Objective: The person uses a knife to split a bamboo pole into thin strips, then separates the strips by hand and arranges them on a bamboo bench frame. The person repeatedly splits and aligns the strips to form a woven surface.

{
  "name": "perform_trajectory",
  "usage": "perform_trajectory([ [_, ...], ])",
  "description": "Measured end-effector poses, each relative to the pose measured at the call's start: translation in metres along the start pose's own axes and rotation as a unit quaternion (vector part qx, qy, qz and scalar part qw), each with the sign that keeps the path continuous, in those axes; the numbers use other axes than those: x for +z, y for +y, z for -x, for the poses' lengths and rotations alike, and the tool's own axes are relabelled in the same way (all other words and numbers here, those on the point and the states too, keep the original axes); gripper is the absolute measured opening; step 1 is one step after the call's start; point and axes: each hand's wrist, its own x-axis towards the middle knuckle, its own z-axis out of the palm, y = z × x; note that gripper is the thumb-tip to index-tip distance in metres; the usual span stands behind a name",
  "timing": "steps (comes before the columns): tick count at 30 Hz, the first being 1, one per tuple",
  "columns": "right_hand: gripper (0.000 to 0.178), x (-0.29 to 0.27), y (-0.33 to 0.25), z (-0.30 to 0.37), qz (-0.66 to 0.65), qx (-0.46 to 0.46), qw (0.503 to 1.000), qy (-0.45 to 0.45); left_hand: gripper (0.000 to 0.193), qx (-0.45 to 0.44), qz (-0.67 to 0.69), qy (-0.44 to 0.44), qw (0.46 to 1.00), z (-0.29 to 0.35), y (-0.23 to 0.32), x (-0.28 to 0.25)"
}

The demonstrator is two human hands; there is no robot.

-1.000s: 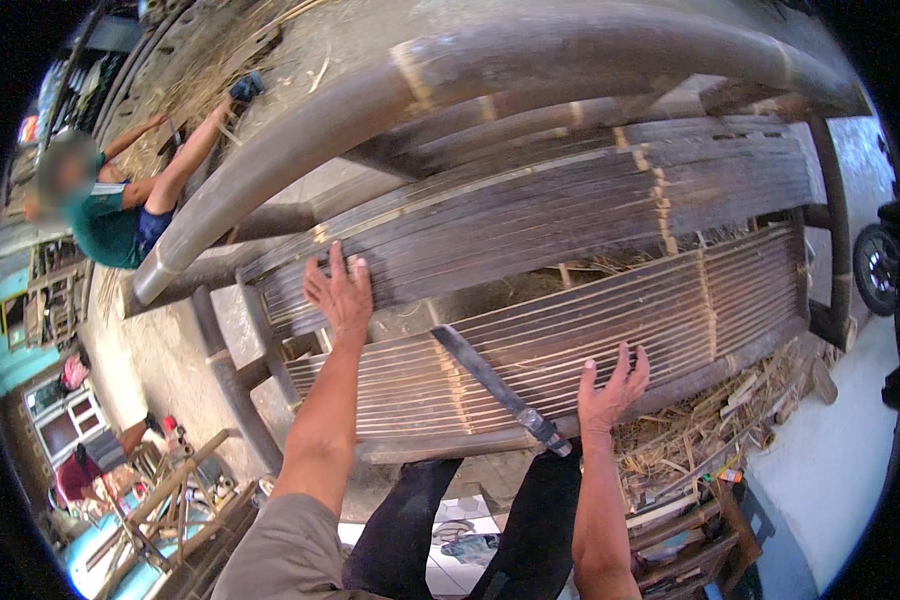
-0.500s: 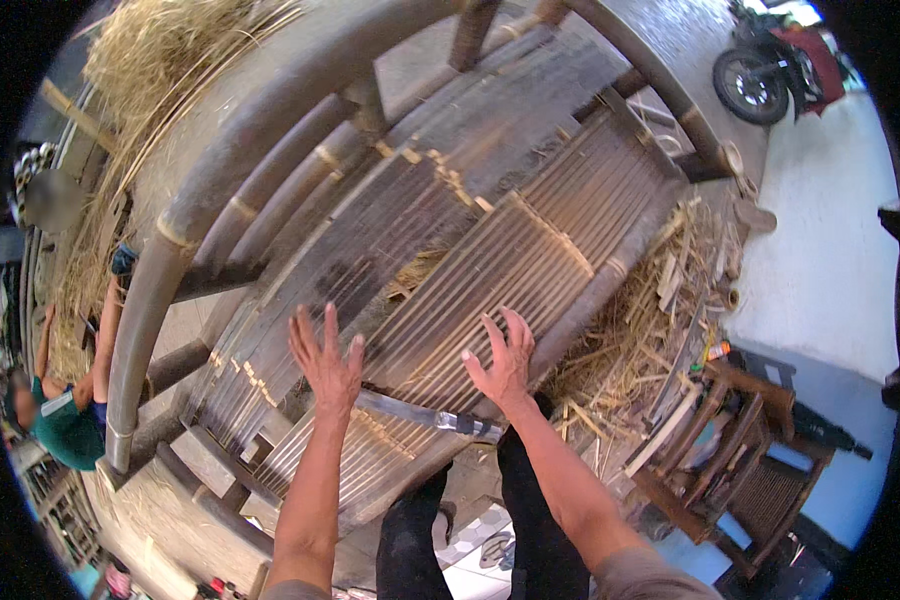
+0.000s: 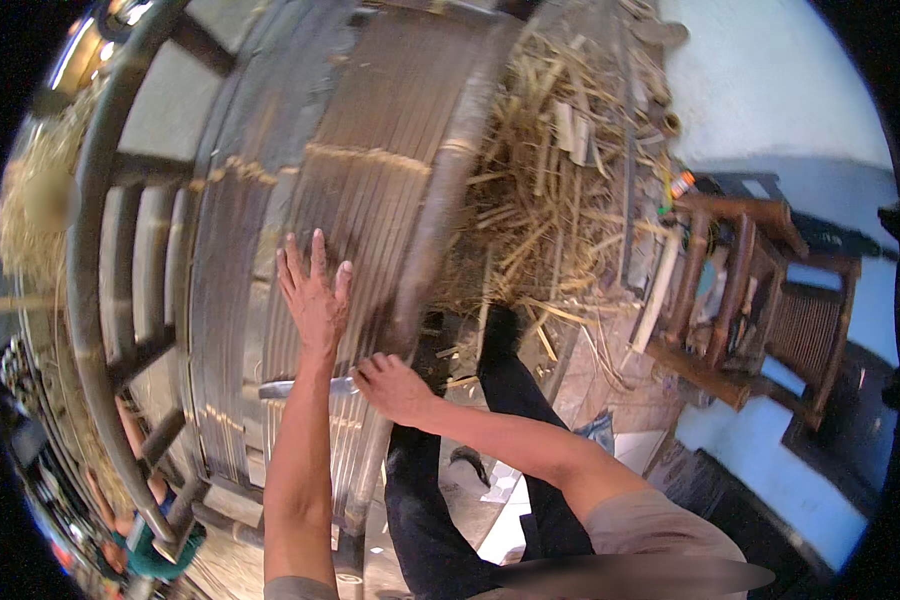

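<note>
A long bamboo bench [image 3: 375, 125] with dark slats stretches away in front of me, tied with pale bindings. Spread fingers mark my left hand [image 3: 315, 300], which hovers over or rests on the slats; I cannot tell if it touches. A large knife [image 3: 278, 389] with a broad metal blade lies across the slats near the bench's closer end, partly hidden under my left forearm. My right hand [image 3: 395, 390] has its fingers curled around the knife's handle, at the bench's right-hand edge pole. Its handle is mostly covered by that hand.
Bamboo offcuts and shavings [image 3: 555, 215] are heaped on the floor right of the bench. Farther right stands a brown wooden chair [image 3: 738, 285] by the wall. Left are the bench's thick backrest poles [image 3: 88, 290], straw [image 3: 30, 235] and a person in a teal shirt [image 3: 155, 558].
My right hand has gone from open above the bench to closed on the knife's handle. My view has turned right, so the bench now runs more straight ahead. My left hand stays spread.
</note>
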Motion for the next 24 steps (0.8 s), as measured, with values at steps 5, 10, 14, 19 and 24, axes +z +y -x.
perform_trajectory([
  [5,0.038,0.006,0.003,0.0,-0.064,0.004,0.998,0.024,0.069,-0.085,-0.062,-0.061,0.993,-0.042,0.048,0.056],
  [10,0.041,-0.014,0.024,0.008,-0.186,0.046,0.98,-0.047,0.073,-0.159,-0.213,0.014,0.964,-0.054,0.07,0.087],
  [14,0.041,-0.029,0.076,0.071,-0.305,0.07,0.947,-0.077,0.074,-0.148,-0.226,0.025,0.963,-0.053,0.068,0.089],
  [19,0.04,-0.04,0.135,0.215,-0.372,0.258,0.892,-0.013,0.075,-0.158,-0.244,0.011,0.957,-0.055,0.061,0.09],
  [24,0.041,-0.032,0.162,0.317,-0.334,0.594,0.719,0.138,0.074,-0.162,-0.278,0.009,0.947,-0.058,0.057,0.093],
])
